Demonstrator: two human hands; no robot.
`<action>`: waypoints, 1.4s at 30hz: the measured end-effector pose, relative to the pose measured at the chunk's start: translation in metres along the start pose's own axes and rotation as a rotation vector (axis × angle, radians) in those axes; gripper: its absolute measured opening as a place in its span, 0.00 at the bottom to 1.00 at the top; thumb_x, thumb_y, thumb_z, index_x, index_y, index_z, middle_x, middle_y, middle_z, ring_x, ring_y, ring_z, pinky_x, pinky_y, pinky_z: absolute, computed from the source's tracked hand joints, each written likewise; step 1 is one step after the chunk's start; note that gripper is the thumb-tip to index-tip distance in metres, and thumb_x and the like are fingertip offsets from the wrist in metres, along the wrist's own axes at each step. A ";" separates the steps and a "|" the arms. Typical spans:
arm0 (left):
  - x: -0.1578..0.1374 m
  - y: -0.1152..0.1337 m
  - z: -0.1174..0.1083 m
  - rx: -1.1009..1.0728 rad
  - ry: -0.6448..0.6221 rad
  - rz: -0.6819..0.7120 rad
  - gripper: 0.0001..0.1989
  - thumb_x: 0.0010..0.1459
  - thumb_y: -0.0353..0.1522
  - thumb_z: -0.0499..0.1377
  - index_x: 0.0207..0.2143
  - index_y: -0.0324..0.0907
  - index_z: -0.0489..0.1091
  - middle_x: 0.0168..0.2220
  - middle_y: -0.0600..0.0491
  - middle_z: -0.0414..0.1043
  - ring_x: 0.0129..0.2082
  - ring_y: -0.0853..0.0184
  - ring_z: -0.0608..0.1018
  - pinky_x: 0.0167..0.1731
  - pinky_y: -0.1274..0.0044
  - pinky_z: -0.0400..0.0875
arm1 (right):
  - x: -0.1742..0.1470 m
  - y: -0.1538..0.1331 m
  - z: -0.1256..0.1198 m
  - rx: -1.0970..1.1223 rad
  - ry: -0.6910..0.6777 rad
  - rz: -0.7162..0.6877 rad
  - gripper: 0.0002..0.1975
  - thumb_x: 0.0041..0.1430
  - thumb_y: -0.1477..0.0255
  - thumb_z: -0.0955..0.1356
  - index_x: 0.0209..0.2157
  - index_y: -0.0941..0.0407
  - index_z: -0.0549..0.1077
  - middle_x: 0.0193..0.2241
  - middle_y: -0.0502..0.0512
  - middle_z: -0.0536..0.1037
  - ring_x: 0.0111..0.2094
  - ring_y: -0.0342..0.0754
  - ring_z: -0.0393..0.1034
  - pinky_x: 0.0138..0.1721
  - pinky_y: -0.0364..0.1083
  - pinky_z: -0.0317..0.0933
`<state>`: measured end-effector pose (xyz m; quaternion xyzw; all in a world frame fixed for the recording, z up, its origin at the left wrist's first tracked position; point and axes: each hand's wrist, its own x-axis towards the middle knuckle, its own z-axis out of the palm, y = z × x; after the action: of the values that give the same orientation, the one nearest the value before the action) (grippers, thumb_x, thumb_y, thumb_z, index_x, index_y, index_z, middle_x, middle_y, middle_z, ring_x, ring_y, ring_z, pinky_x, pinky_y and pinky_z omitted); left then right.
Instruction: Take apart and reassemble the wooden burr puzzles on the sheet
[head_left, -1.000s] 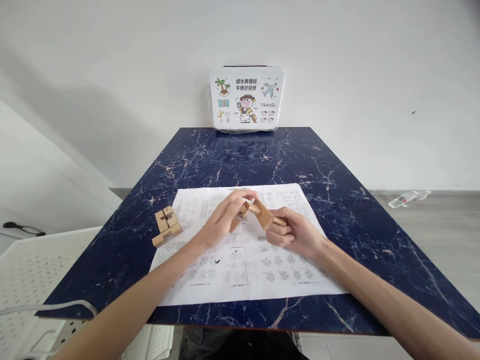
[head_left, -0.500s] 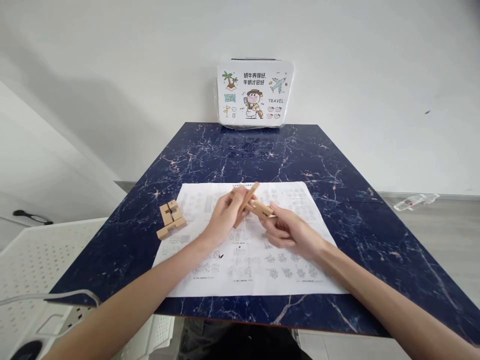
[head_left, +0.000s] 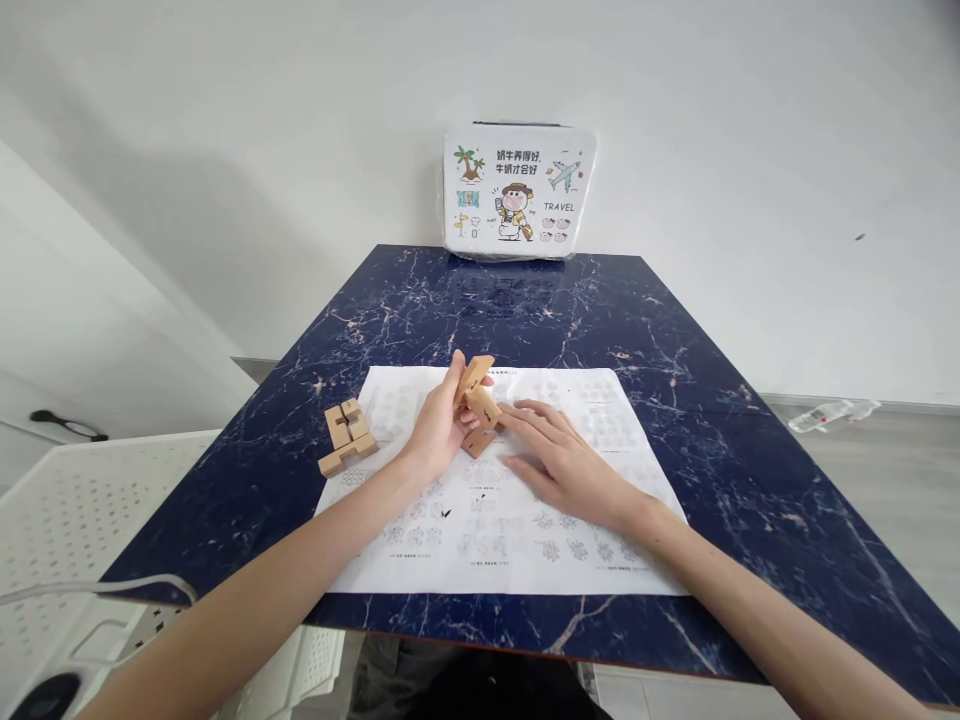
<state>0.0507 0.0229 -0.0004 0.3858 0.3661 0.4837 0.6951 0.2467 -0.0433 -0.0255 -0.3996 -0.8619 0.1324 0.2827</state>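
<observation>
My left hand is closed around notched wooden puzzle pieces, fitted crosswise, with its thumb pointing up along one of them. Dark marks show on the wood. Low beside them, another wooden piece is partly covered, and I cannot tell whether it is joined to the others. My right hand reaches in from the right, palm down, fingers stretched and apart. Its fingertips are at the right end of the pieces. Under both hands lies a white printed sheet with rows of small diagrams.
Several notched wooden blocks sit together at the sheet's left edge. The dark blue marbled table carries a white cartoon case at its far edge, against the wall. White perforated baskets and a cable are at the left.
The wooden pieces have been turned in my left hand, whose thumb now points up. My right hand has let go its pinch and spread its fingers lower, over the sheet.
</observation>
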 end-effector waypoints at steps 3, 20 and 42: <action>-0.002 -0.001 0.002 0.011 -0.012 0.005 0.29 0.56 0.59 0.66 0.31 0.40 0.78 0.20 0.59 0.59 0.19 0.75 0.58 0.20 0.78 0.56 | -0.002 0.001 0.001 -0.045 0.033 0.061 0.19 0.73 0.68 0.65 0.63 0.52 0.67 0.58 0.64 0.72 0.60 0.63 0.64 0.61 0.66 0.64; -0.002 -0.006 0.002 0.057 -0.083 0.037 0.30 0.62 0.57 0.62 0.39 0.37 0.81 0.22 0.60 0.52 0.22 0.72 0.55 0.24 0.77 0.55 | -0.001 0.009 0.000 -0.013 0.077 0.114 0.09 0.71 0.66 0.69 0.49 0.54 0.74 0.45 0.61 0.77 0.47 0.60 0.68 0.50 0.59 0.68; -0.009 -0.001 0.001 0.175 -0.268 -0.013 0.23 0.66 0.53 0.61 0.41 0.42 0.79 0.29 0.54 0.69 0.25 0.71 0.67 0.22 0.77 0.56 | 0.003 0.001 -0.040 1.423 0.202 0.582 0.14 0.72 0.55 0.68 0.43 0.51 0.69 0.23 0.43 0.62 0.18 0.38 0.48 0.16 0.38 0.43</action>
<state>0.0498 0.0137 0.0006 0.5034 0.3135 0.3897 0.7046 0.2696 -0.0400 0.0077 -0.3423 -0.4000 0.6858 0.5026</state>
